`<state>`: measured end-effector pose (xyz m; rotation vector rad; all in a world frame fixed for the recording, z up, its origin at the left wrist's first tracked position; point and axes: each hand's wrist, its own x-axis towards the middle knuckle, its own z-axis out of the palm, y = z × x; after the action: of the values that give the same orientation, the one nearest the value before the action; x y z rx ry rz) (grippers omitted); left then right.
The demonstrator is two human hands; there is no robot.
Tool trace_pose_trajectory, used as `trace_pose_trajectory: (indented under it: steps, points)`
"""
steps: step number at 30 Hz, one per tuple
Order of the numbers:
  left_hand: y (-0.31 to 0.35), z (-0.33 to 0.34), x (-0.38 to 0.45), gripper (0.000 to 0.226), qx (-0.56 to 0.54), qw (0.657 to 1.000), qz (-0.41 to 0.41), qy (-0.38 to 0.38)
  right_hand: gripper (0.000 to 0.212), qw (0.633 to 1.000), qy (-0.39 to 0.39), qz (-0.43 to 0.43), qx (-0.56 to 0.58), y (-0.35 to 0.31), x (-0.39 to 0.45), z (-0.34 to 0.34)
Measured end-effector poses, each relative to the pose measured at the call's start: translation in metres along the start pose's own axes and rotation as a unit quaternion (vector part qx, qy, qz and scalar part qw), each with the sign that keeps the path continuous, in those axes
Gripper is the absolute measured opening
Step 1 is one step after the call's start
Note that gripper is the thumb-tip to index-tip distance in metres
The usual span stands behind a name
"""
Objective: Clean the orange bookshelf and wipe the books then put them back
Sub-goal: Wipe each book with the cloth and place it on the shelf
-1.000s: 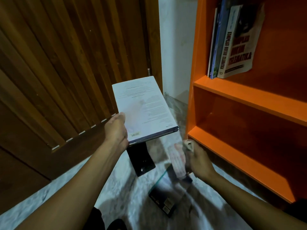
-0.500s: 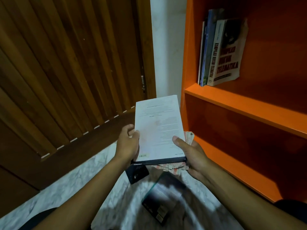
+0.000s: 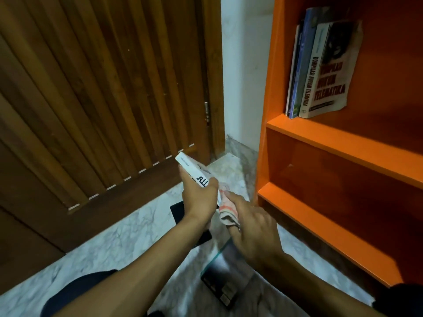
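Note:
My left hand grips a white book turned on edge, its spine with black letters facing up. My right hand holds a pale cloth with red marks against the book's right side. The orange bookshelf stands to the right. Several books lean upright at the left end of its upper shelf. The two lower shelves hold nothing. A dark book lies on the marble floor under my right wrist, and another black book lies behind my left hand.
A brown slatted wooden door fills the left side. A narrow strip of white wall separates it from the bookshelf. The pale marble floor stretches between door and shelf. My dark-clothed knee shows at the bottom left.
The white book went from lying flat, cover up, to standing on edge in my left hand. My right hand with the cloth came up from the floor to the book's side.

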<state>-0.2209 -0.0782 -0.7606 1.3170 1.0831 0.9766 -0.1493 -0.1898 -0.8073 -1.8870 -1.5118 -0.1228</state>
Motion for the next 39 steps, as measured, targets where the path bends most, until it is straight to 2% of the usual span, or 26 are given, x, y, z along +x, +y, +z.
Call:
trace_pose_trajectory:
  steps: [1,4,6,7,9,11,12,13,14,15,17,19,20,21,24,31,35,39]
  points:
    - [-0.002,-0.002,0.004,0.076,-0.018,1.000,-0.022,0.011,0.058,1.000,0.005,-0.024,-0.007,0.002,-0.001,0.002]
    - [-0.003,-0.008,0.010,0.061,-0.070,0.997,-0.039,0.005,0.050,0.996,-0.060,-0.040,0.059,0.007,-0.001,0.005]
    - [0.000,-0.012,0.011,0.058,-0.090,0.996,-0.021,-0.011,0.039,0.980,-0.090,0.017,0.176,0.008,0.003,-0.001]
    - [0.001,-0.014,0.012,0.060,-0.092,0.995,-0.016,-0.018,0.032,0.960,-0.084,0.067,0.259,0.007,0.009,-0.008]
    - [0.002,-0.018,0.015,0.059,-0.099,0.994,-0.010,-0.036,0.021,0.908,-0.001,0.207,0.365,0.012,0.023,-0.024]
    - [-0.001,-0.022,0.015,0.056,-0.100,0.993,-0.004,-0.055,0.028,0.809,0.081,0.358,0.458,0.024,0.039,-0.044]
    - [-0.001,-0.024,0.014,0.055,-0.089,0.994,0.001,-0.061,0.030,0.760,0.119,0.397,0.500,0.030,0.046,-0.055]
    - [-0.001,-0.026,0.012,0.053,-0.078,0.994,0.007,-0.073,0.032,0.737,0.150,0.410,0.516,0.038,0.052,-0.064]
    - [-0.001,-0.027,0.010,0.052,-0.069,0.994,0.011,-0.089,0.035,0.741,0.175,0.409,0.503,0.047,0.057,-0.070]
    - [-0.002,-0.028,0.008,0.051,-0.063,0.992,0.014,-0.111,0.036,0.767,0.199,0.393,0.467,0.054,0.061,-0.075]
    - [-0.004,-0.028,0.003,0.050,-0.049,0.988,0.018,-0.147,0.035,0.851,0.220,0.310,0.362,0.065,0.065,-0.077]
    - [-0.007,-0.025,-0.002,0.051,-0.039,0.984,0.021,-0.171,0.042,0.937,0.149,0.210,0.235,0.072,0.063,-0.069]
    - [-0.008,-0.023,-0.005,0.051,-0.040,0.982,0.022,-0.182,0.045,0.968,0.098,0.165,0.159,0.074,0.060,-0.062]
    - [-0.007,-0.020,-0.007,0.050,-0.044,0.980,0.021,-0.192,0.046,0.985,0.060,0.132,0.095,0.074,0.057,-0.054]
    - [-0.002,-0.015,-0.009,0.050,-0.077,0.979,0.010,-0.189,0.061,0.995,0.027,0.072,0.063,0.062,0.047,-0.036]
    - [0.010,-0.035,0.024,0.054,-0.150,0.985,-0.040,-0.079,0.048,0.994,-0.069,-0.047,0.070,0.040,0.007,-0.008]
    - [0.009,-0.051,0.045,0.052,-0.162,0.986,-0.033,0.009,0.058,0.986,-0.105,-0.089,0.095,0.035,-0.009,-0.001]
    - [0.007,-0.060,0.050,0.051,-0.162,0.986,-0.008,0.040,0.045,0.979,-0.133,-0.122,0.094,0.028,-0.013,-0.005]
